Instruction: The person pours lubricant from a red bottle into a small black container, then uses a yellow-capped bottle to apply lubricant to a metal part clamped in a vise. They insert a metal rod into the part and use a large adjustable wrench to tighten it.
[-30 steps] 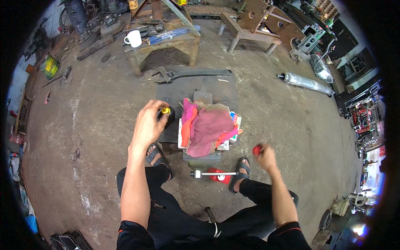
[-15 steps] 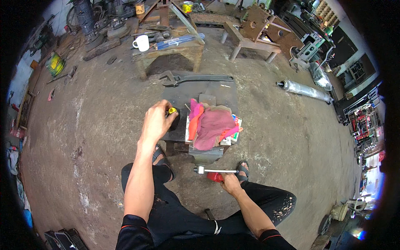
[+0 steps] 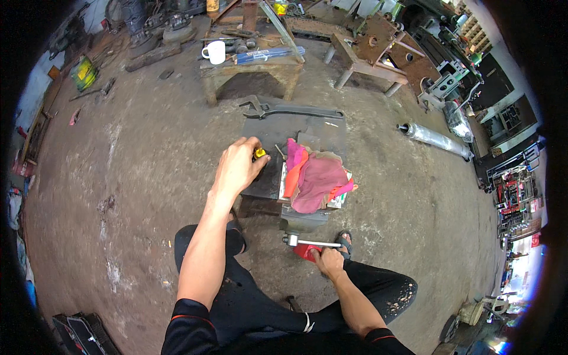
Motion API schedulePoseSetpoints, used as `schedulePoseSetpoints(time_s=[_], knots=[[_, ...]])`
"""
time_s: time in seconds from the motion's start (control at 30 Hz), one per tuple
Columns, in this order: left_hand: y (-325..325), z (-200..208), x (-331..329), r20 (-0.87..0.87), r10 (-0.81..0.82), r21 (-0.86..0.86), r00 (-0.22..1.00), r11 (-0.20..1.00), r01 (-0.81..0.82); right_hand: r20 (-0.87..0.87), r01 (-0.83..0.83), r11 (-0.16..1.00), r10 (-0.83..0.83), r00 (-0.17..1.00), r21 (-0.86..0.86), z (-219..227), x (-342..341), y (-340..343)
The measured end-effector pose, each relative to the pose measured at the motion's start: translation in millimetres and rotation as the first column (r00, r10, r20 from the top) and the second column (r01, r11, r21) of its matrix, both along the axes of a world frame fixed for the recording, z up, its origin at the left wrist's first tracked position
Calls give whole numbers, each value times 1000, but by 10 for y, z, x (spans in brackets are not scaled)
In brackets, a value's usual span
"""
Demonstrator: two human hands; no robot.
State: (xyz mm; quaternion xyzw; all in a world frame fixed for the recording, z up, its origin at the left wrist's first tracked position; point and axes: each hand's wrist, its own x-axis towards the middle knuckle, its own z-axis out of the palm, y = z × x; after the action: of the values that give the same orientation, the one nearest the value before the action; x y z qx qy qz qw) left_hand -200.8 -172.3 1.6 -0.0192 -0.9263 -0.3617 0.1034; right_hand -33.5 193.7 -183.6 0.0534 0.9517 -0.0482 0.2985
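My left hand [image 3: 239, 165] is over the left side of a dark metal bench top [image 3: 260, 184]. Its thumb and fingers close around a small object with a yellow top [image 3: 260, 154]; the hand hides most of it. Low between my knees, my right hand [image 3: 329, 261] grips a red object [image 3: 306, 252] whose kind I cannot make out. Just above that hand runs a silver metal bar [image 3: 319, 243] with a thick head at its left end. On the bench, a pink and orange rag [image 3: 319, 182] covers part of a whitish box, behind a vise-like metal block [image 3: 303, 220].
A large adjustable wrench [image 3: 290, 110] lies along the bench's far edge. Beyond stands a low table [image 3: 248, 72] with a white mug [image 3: 214, 52] and a blue package [image 3: 269, 55]. To the right, a metal cylinder [image 3: 435, 142] lies on the floor near a rusty steel frame [image 3: 378, 65].
The whole view has shifted, so the bench sits slightly farther right in the picture. My left hand keeps its grip on the yellow-topped object, and my right hand stays on the red object.
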Motion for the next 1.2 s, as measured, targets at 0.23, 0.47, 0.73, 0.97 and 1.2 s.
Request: schedulePoseSetpoints(time_s=[0.23,0.47,0.73,0.97,1.2], knots=[[-19,-4,4,17,-40,7,999,999,40,-122,-308,947,296,947,-90,69,113,199],[-20,10,10,28,-43,3,999,999,43,51,-151,986,148,988,66,49,-25,-4],[-77,22,-1,53,-37,27,998,999,35,102,-209,973,199,975,96,130,35,121],[-155,6,38,33,-6,16,999,1000,5,83,-280,953,272,959,114,42,45,193],[-198,98,103,22,18,46,1000,999,-19,-57,-278,959,281,958,49,-78,22,35]])
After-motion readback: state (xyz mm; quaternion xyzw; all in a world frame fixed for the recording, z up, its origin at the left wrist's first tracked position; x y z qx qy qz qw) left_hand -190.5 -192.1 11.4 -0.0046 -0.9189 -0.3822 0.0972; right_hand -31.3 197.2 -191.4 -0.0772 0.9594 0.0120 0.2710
